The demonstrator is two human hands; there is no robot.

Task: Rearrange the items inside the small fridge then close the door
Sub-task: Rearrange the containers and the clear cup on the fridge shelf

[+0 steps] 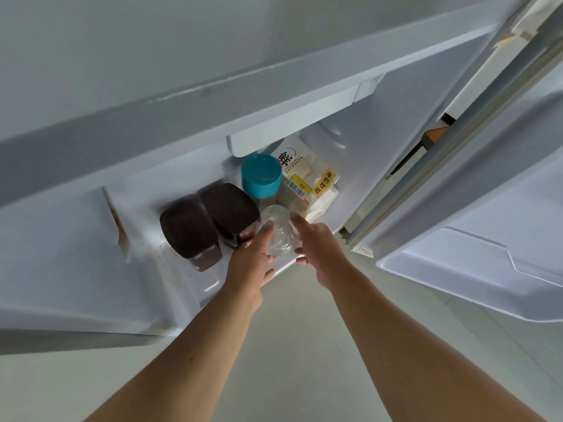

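looking down into the small fridge [76, 239], with its door [487, 223] swung wide open to the right. bracing a clear jar [278, 229] between both hands, low at the front of the fridge's bottom compartment, about midway across; hard to say whether resting on the fridge floor or lifted just off it.

laying the left hand [251, 257] along the jar's left side, fingers nearly straight and flat against the glass, thumb spread away below, one fingertip also touching the near end of the right brown-lidded container [230, 210]. setting the right hand [320, 248] against the jar's right side, index finger stretched out along the glass, the remaining fingers loosely bent underneath. no wrapping round the jar from either hand, only pressing in from the two sides.

just left of the clear jar, the right brown-lidded container side by side with the left brown-lidded container [189, 228], the pair touching, both angled toward the back wall. right behind the clear jar, a taller jar with a teal lid [261, 175], upright. behind and to the right of that, a bread packet [307, 178] with yellow labels and a barcode sticker, leaning into the back right corner. beneath the forearms, pale floor [289, 345].
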